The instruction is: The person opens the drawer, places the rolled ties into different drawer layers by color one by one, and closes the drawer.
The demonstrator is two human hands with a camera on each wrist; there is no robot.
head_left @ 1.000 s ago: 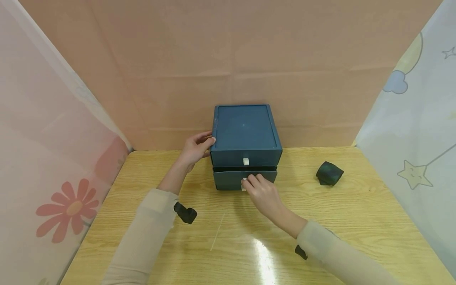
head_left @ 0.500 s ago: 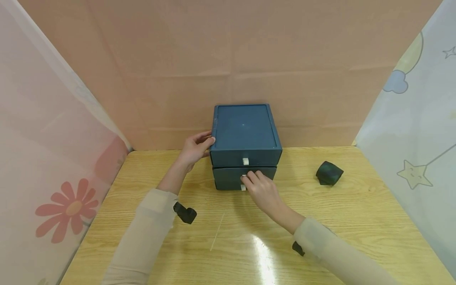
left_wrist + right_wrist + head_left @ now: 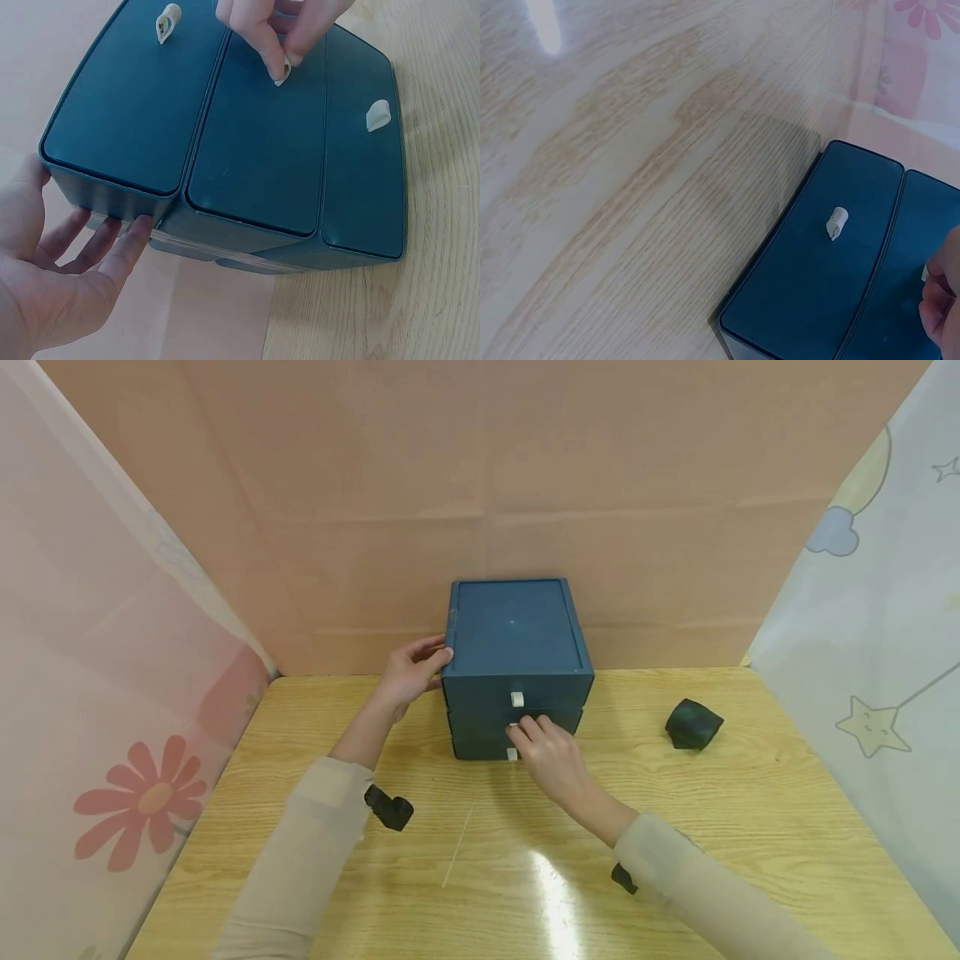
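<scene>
Head view is showing the right hand (image 3: pixel 551 758) pinching the middle drawer's tab (image 3: pixel 283 71), while the left hand (image 3: pixel 408 672), fingers relaxed, is bracing the drawer box (image 3: pixel 514 635).

wooden table (image 3: pixel 750 810) | blue drawer box (image 3: pixel 513 635) is set far centre | dark roll (image 3: pixel 693 724) is laid right

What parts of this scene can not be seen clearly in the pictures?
- Inside of the drawers of the blue box: all fronts sit flush in every view.
- Right hand: in the right wrist view only fingertips show, cut off by the edge.
- Middle drawer tab: partly covered by the pinching fingers in the left wrist view.
- Dark object on the table: too small in the head view to identify.
- Left hand: its palm side is hidden in the head view.
</scene>
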